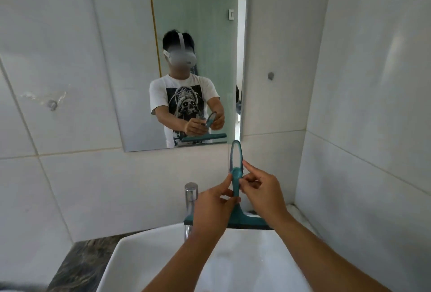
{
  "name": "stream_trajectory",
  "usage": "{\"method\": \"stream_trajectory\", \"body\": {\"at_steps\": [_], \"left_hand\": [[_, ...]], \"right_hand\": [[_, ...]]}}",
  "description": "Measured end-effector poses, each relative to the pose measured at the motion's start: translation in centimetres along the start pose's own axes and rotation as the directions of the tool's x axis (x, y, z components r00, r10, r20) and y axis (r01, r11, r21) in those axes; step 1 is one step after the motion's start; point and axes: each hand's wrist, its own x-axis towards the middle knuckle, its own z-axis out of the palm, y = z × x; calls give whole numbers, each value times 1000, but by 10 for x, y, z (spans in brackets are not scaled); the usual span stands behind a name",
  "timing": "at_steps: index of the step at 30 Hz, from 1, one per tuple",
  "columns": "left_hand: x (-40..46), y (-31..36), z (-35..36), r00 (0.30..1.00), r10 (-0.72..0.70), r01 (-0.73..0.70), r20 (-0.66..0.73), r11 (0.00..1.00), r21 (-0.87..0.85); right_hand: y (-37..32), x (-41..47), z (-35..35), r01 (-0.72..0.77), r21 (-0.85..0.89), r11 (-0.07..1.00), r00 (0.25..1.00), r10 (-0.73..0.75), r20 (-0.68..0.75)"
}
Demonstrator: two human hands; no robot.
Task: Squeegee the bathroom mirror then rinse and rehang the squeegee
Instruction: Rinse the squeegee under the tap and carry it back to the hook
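I hold a teal squeegee (236, 184) upright over the white sink (140, 256), blade down and loop handle up. My left hand (211, 205) pinches the lower handle from the left. From the right, my right hand (261, 189) has its fingertips on the handle just below the loop. The blade runs level behind my wrists, just above the sink's back rim. The mirror (186, 35) hangs on the tiled wall above and reflects a person holding the squeegee.
A chrome tap (190, 200) stands just left of my left hand. Two round wall hooks are fixed to the tiles: one hook (270, 76) right of the mirror, another hook (51, 104) to its left. A dark marbled counter (81, 261) surrounds the sink.
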Motion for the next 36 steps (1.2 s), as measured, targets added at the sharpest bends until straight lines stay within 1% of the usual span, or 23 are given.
{"method": "stream_trajectory", "body": {"at_steps": [7, 9, 13, 16, 19, 26, 32, 36], "left_hand": [[62, 53, 58, 997, 82, -81, -12, 996, 40], [83, 71, 69, 992, 123, -121, -32, 992, 40], [129, 107, 80, 973, 202, -188, -113, 974, 124], [157, 129, 82, 945, 284, -256, -165, 951, 172], [183, 141, 88, 917, 337, -298, -215, 935, 193], [228, 148, 98, 905, 326, -277, -274, 939, 204], [238, 132, 116, 893, 308, -252, -327, 946, 203], [237, 121, 130, 897, 311, -272, -314, 948, 164]], "right_hand": [[38, 73, -57, -21, 46, 999, 1000, 22, -7], [41, 100, -73, 7, 58, 998, 1000, -6, -15], [40, 154, -98, 97, 52, 994, 994, -95, -52], [35, 187, -111, 139, 85, 987, 988, -132, -86], [37, 216, -119, 188, 107, 976, 979, -177, -100], [52, 267, -114, 237, 116, 965, 970, -229, -81], [67, 269, -106, 226, 133, 965, 969, -209, -132], [74, 263, -103, 219, 129, 967, 970, -200, -140]]}}
